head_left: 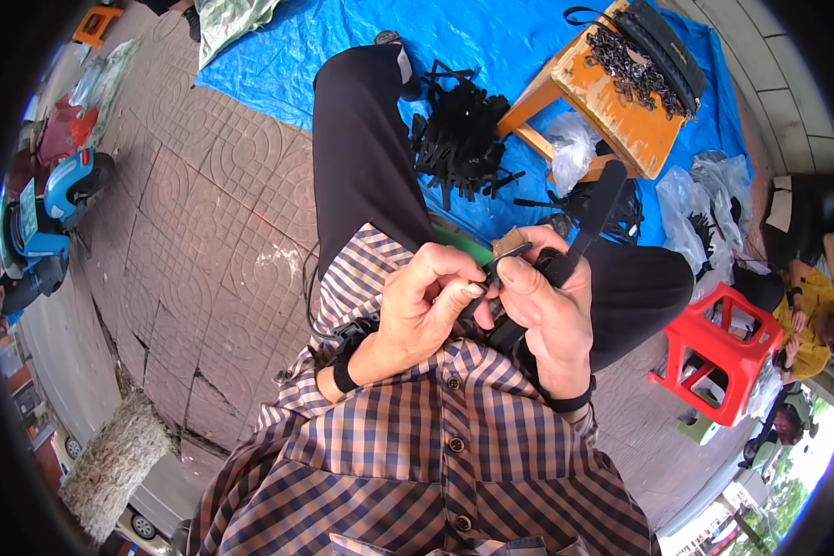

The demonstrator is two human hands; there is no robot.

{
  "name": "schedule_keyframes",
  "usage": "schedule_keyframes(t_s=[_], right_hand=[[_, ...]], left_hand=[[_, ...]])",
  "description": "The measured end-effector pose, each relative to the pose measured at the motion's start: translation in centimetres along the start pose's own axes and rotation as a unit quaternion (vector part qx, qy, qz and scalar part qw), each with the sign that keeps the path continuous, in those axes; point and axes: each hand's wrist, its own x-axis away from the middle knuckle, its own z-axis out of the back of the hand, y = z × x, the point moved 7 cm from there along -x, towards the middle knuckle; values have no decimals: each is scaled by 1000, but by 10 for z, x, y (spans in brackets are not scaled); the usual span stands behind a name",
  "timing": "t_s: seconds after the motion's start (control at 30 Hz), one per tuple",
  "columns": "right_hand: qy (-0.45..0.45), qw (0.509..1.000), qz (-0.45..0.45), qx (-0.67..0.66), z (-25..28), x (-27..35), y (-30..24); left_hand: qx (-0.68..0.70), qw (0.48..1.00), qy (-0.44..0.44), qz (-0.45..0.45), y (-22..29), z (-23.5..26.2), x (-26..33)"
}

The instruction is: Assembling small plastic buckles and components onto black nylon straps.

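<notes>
My right hand (556,310) is closed around a black strap (602,206), whose flat, rounded end sticks up past the fingers. A tan wrapping shows at one of its fingertips. Close beside it, my left hand (426,301) pinches at a small dark part by the strap; the fingers hide most of that part. Both hands meet over my lap. Beyond them, a heap of black straps (459,139) lies on a blue tarp (343,46). Many small dark, shiny pieces (625,69) are piled on a worn wooden stool (644,139).
A black pouch (663,51) lies on the wooden stool. Clear plastic bags (704,204) sit at the right, near a red plastic stool (725,347). A person in yellow (811,320) is at far right. A blue scooter (51,218) stands left on the paving.
</notes>
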Motion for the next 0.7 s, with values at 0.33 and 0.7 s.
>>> schedule_keyframes(t_s=[0.33,0.7], right_hand=[[15,993,70,99,-4,2,-9],[48,987,71,133,-12,2,-9]], left_hand=[[-16,998,53,33,0,1,3],[-53,997,61,19,-1,2,3]])
